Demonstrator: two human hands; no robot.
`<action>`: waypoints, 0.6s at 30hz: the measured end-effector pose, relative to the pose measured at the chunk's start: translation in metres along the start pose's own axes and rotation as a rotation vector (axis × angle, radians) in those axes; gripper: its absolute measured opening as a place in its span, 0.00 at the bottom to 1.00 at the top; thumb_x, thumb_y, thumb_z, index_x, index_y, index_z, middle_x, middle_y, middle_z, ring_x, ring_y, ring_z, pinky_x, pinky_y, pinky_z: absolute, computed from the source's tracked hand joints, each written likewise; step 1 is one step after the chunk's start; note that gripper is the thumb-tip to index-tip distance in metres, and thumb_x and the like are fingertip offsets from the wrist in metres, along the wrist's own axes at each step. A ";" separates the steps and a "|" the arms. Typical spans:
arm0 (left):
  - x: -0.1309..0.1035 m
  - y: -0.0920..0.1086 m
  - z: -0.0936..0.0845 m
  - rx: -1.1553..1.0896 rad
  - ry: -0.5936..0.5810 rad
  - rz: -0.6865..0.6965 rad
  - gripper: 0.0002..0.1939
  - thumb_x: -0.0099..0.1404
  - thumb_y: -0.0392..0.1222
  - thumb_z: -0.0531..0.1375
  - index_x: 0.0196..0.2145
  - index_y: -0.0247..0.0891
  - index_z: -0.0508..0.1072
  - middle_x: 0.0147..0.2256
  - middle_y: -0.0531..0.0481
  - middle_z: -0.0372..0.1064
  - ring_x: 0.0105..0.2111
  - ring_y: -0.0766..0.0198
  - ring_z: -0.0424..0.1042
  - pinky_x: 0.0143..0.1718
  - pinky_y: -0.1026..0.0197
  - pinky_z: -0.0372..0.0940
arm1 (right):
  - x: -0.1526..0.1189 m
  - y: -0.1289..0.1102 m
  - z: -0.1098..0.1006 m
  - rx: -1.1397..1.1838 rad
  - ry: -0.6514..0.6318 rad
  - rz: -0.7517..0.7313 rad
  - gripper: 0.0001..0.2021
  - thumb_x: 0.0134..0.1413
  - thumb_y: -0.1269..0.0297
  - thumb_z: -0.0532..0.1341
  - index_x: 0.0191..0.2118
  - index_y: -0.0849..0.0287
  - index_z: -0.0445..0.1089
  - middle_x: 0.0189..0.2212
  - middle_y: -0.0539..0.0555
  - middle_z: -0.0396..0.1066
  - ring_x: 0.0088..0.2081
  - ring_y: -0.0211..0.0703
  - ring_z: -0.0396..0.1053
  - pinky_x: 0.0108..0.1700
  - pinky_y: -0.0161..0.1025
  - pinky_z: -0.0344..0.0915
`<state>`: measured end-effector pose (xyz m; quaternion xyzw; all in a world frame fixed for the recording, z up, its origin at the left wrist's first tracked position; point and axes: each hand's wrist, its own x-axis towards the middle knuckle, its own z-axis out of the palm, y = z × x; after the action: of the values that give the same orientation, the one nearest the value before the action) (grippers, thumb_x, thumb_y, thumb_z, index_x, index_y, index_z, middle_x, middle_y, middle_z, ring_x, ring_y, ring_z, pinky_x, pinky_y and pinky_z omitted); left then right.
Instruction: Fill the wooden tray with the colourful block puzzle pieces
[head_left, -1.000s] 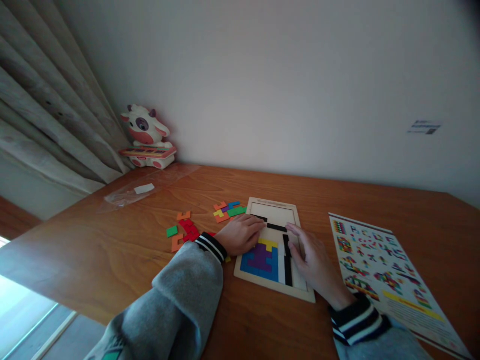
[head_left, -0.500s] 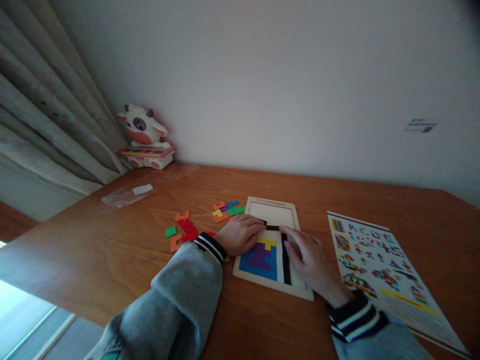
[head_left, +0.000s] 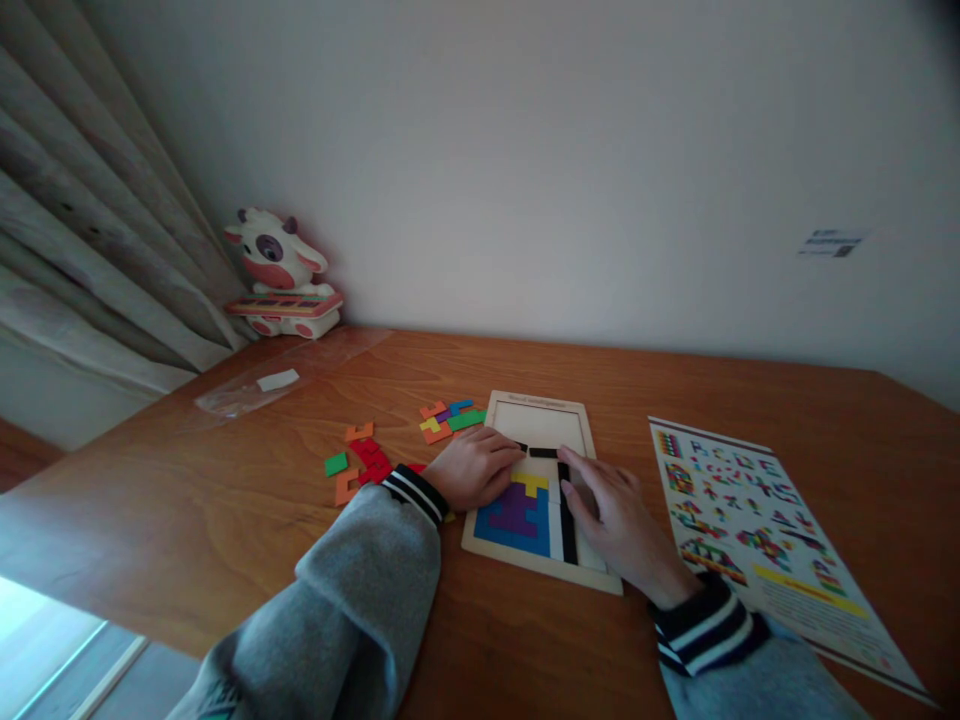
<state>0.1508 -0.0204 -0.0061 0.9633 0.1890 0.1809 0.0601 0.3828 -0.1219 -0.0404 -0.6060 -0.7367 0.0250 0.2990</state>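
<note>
A shallow wooden puzzle board (head_left: 480,548) lies in front of me. Blue puzzle pieces (head_left: 534,540) surround a purple piece (head_left: 513,512), with a yellow piece (head_left: 534,483) above and a white strip (head_left: 556,530) beside them. My left hand (head_left: 474,468) rests over the board's left side, fingers extended, fingertips at a short black piece (head_left: 523,446) that they partly cover. My right hand (head_left: 616,515) is open, thumb and index finger apart. Its index fingertip touches the corner where a black crosspiece (head_left: 544,453) meets a long black strip (head_left: 568,525); the thumb lies along that strip.
Loose coloured pieces (head_left: 370,460) lie left of my hand, with a smaller group (head_left: 448,420) by the board's upper left. A printed pattern sheet (head_left: 750,540) is on the right. Behind, a clear plastic bag (head_left: 240,398) and a cow toy (head_left: 285,275) stand near the curtain (head_left: 90,230).
The whole view has shifted slightly, moving everything a little to the left. Both hands keep nearly the same places on the board, and the puzzle pieces look unchanged.
</note>
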 end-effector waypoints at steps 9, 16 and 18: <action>0.001 0.002 -0.002 0.003 -0.002 0.014 0.16 0.70 0.37 0.51 0.52 0.37 0.72 0.51 0.43 0.72 0.50 0.56 0.70 0.55 0.51 0.63 | 0.000 -0.004 -0.003 -0.002 -0.022 -0.001 0.20 0.64 0.60 0.53 0.60 0.52 0.62 0.55 0.58 0.72 0.56 0.52 0.69 0.57 0.57 0.59; 0.001 0.002 -0.002 0.014 -0.007 0.016 0.15 0.69 0.37 0.52 0.51 0.37 0.73 0.52 0.43 0.72 0.50 0.56 0.70 0.54 0.52 0.63 | 0.000 -0.001 0.000 0.026 -0.034 -0.048 0.21 0.64 0.60 0.54 0.62 0.53 0.60 0.56 0.58 0.72 0.53 0.50 0.71 0.58 0.55 0.60; 0.002 0.002 -0.002 0.015 -0.004 0.016 0.15 0.69 0.37 0.52 0.50 0.37 0.73 0.52 0.42 0.72 0.49 0.56 0.71 0.54 0.52 0.64 | 0.000 -0.001 0.000 0.029 -0.031 -0.042 0.21 0.64 0.60 0.54 0.62 0.53 0.60 0.56 0.57 0.72 0.53 0.50 0.71 0.58 0.55 0.60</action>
<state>0.1523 -0.0219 -0.0033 0.9655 0.1825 0.1783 0.0517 0.3817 -0.1220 -0.0402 -0.5857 -0.7533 0.0389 0.2966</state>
